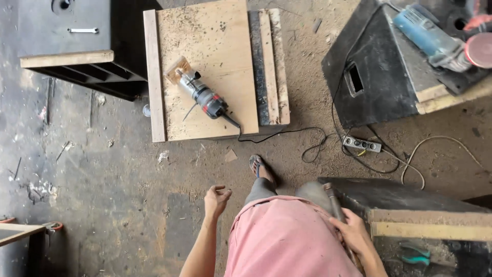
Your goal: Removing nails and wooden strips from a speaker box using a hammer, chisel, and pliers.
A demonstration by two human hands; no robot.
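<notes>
No packages, signs or screens in view. Only label-like item: a small red band on the black body of the trim router (202, 95), lying on the plywood board (220, 46); markings unreadable.

Router (201, 94) on plywood board (220, 46); power strip (362, 144) to its right.
</notes>
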